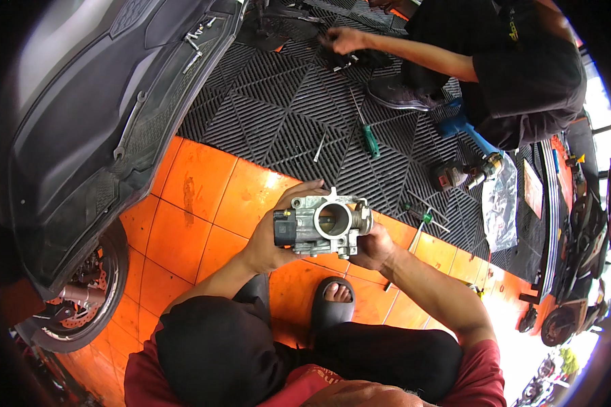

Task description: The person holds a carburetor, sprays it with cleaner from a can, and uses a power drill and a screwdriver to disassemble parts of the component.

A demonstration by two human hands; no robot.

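Observation:
Held up in front of me is a throttle body (307,239), a silvery metal casting with a round bore facing up. A black plastic sensor housing sits on its left end, and a coiled spring shows at its right end. My left hand (268,241) is closed around the left side, its fingers reaching behind the black housing. At the right end, my right hand (373,249) grips the part near the spring, with most fingertips hidden beneath. Both hands hold the throttle body above the orange tiled floor (231,197).
At left stands a scooter (81,129) with a wrench (130,127) and small bolts on its footboard. A co-worker (509,74) crouches at upper right. On the black mat (271,102) lie a green-handled screwdriver (370,141), a power tool (465,173) and a plastic bag (501,210).

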